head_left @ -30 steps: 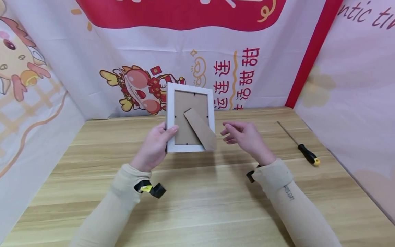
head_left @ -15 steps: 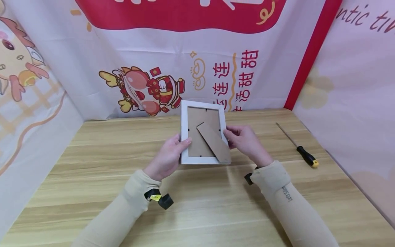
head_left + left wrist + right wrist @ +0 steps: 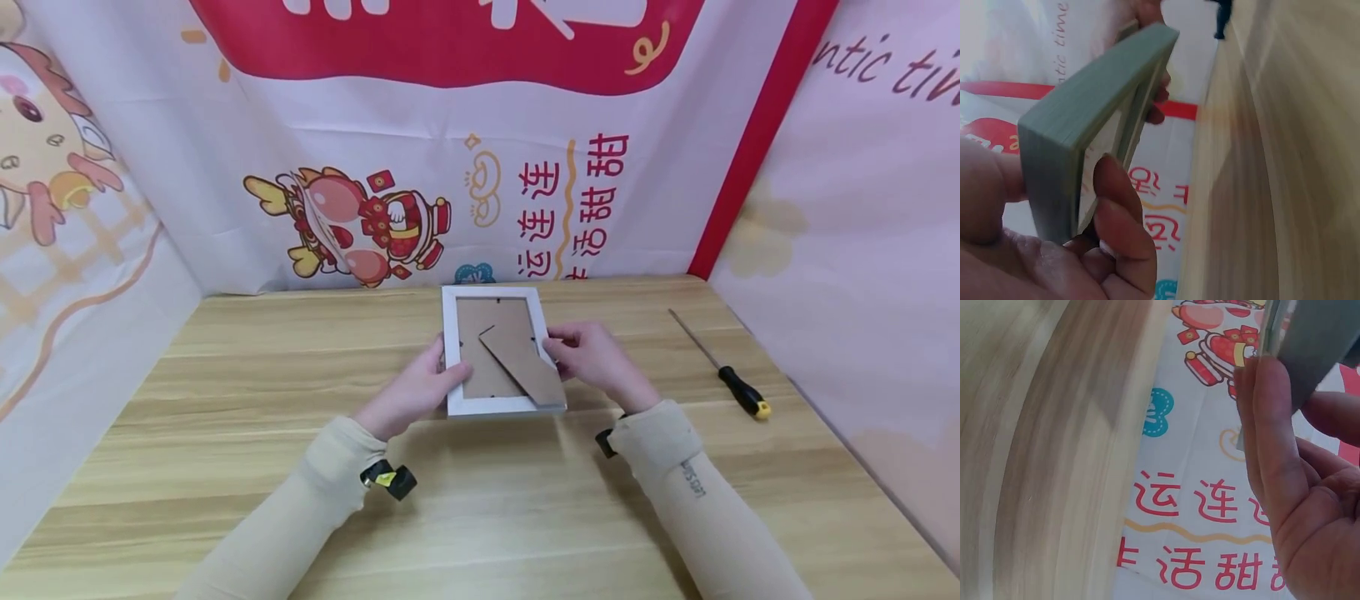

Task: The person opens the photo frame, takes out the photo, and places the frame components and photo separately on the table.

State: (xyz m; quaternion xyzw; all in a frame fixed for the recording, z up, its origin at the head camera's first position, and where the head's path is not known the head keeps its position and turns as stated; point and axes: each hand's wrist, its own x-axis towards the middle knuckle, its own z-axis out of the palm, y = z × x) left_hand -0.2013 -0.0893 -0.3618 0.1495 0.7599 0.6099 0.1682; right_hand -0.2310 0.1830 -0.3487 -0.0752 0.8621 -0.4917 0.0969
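A white picture frame (image 3: 453,350) is held above the table with its brown backing board (image 3: 480,312) facing up. Slanting across the back is a brown easel stand (image 3: 525,367), its lower end reaching the frame's near right corner. My left hand (image 3: 416,387) grips the left side, thumb over the back and fingers beneath, as the left wrist view shows on the frame's edge (image 3: 1085,94). On the opposite side my right hand (image 3: 596,358) pinches the right edge; in the right wrist view its fingers lie under the frame (image 3: 1319,347) with the thumb on the other face.
A screwdriver (image 3: 716,367) with a black and yellow handle lies at the right of the wooden table (image 3: 247,383). Printed cloth (image 3: 360,108) hangs behind the table and along both sides.
The frame has come down and slightly right, tilting flatter. My right hand, apart from it a second ago, now holds its right edge. The left hand has moved right with it.
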